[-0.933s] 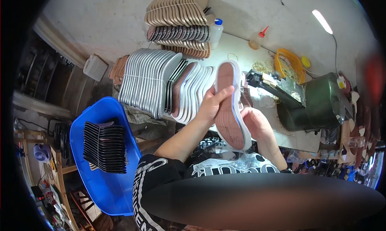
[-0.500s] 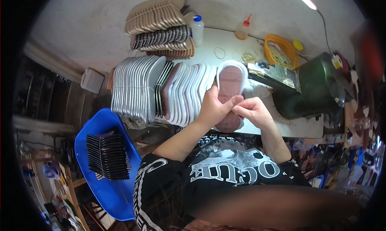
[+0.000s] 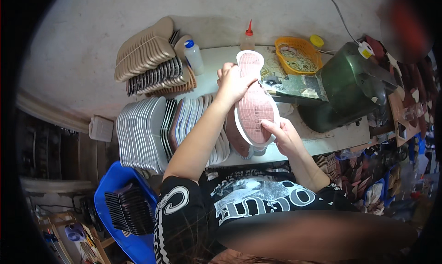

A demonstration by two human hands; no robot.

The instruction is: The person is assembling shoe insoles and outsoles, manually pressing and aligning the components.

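A shoe insole [image 3: 256, 98] with a reddish, line-marked face and a white rim is held up over the white worktable [image 3: 322, 146]. Round its narrow middle closes my left hand [image 3: 234, 85], on the left edge. My right hand [image 3: 286, 137] pinches the wider near end, with the thumb on the face and the fingers hidden underneath. Just left of and below it, a brownish insole [image 3: 237, 140] shows partly, mostly covered. Behind my left forearm stands a row of white-edged insoles [image 3: 191, 114], beside a bound bundle of silver-edged insoles [image 3: 140, 135].
Beige insole bundles [image 3: 145, 50] and a blue-capped bottle [image 3: 194, 59] stand at the back left. Farther right are a red-tipped bottle [image 3: 247, 41], a yellow basket [image 3: 299, 68] of rubber bands and a dark green machine [image 3: 345, 89]. A blue tub [image 3: 110, 186] holds black insoles.
My right hand has moved from beside my left thumb to the insole's near end. The insole now leans, its wider end nearer me. The whole view has shifted.
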